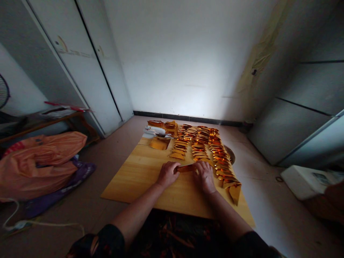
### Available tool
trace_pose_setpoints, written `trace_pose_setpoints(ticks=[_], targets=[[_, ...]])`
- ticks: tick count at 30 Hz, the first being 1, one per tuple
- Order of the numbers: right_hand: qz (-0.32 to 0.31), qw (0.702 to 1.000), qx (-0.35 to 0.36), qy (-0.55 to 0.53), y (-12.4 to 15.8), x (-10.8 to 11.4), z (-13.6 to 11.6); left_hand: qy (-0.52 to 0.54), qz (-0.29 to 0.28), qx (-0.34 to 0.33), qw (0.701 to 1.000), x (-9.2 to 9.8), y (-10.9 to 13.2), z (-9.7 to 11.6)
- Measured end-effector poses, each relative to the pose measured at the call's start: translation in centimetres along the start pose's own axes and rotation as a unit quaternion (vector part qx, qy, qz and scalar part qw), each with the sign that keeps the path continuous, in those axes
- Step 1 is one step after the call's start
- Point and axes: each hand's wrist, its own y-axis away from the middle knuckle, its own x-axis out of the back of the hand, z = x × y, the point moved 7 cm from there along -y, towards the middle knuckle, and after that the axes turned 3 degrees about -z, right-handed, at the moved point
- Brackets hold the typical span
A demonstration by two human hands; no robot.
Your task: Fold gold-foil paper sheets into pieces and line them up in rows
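Between my two hands is a folded piece of gold foil paper (186,168), held just above the wooden board. My left hand (168,174) pinches its left end. The fingers of my right hand (204,175) are closed on its right end. Rows of folded gold paper pieces (200,138) cover the far and right parts of the tabletop (134,182). One long row (221,166) runs down beside my right hand. A small flat stack of gold paper (159,143) lies beyond my left hand.
White rolled items (155,130) and brown-gold bundles (170,127) sit at the table's far left corner. A round bowl-like object (229,154) shows past the right edge. On the floor are an orange bag (43,165), a cord (53,224) and a white box (306,181).
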Motion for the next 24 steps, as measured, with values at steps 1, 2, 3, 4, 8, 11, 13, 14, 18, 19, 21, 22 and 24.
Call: trace_pose_setpoints(ticks=[1,2,3,4,8,11,13,14,18,19,21,22,24], targets=[[-0.002,1.0,0.01,0.007,-0.1,0.0,-0.3,-0.001,0.003,-0.006,1.0,0.0,0.0,0.0],[-0.001,1.0,0.017,0.013,-0.2,0.1,-0.5,-0.002,0.006,-0.011,1.0,0.0,0.0,0.1],[0.002,1.0,0.023,0.019,-0.2,0.1,-0.7,-0.004,0.007,-0.016,1.0,0.0,0.0,0.1],[0.005,0.999,0.029,0.025,-0.2,0.2,-0.9,-0.006,0.007,-0.018,1.0,0.0,0.1,0.1],[0.009,0.998,0.056,0.029,-0.1,0.1,-1.5,-0.008,0.009,-0.02,1.0,0.0,0.1,0.2],[0.006,0.997,0.079,0.022,0.0,0.0,-2.0,0.013,0.031,-0.033,0.999,0.4,0.3,0.4],[0.011,0.996,0.085,0.028,0.1,-0.1,-2.1,0.026,0.053,-0.043,0.997,0.8,0.4,0.6],[0.015,0.995,0.089,0.031,0.1,-0.1,-2.1,0.029,0.064,-0.047,0.996,1.0,0.4,0.7],[0.019,0.994,0.103,0.036,0.3,-0.3,-2.0,0.014,0.091,-0.077,0.993,1.9,0.7,1.5],[0.018,0.994,0.104,0.036,0.3,-0.4,-2.0,0.007,0.09,-0.083,0.992,1.9,0.7,1.7],[0.014,0.994,0.106,0.035,0.4,-0.6,-1.9,-0.004,0.082,-0.086,0.993,1.9,0.7,1.9],[0.013,0.994,0.106,0.032,0.4,-0.6,-1.9,-0.004,0.079,-0.083,0.993,1.9,0.8,1.9],[0.015,0.994,0.103,0.024,0.5,-0.6,-1.9,0.008,0.079,-0.078,0.994,1.8,0.8,1.7]])
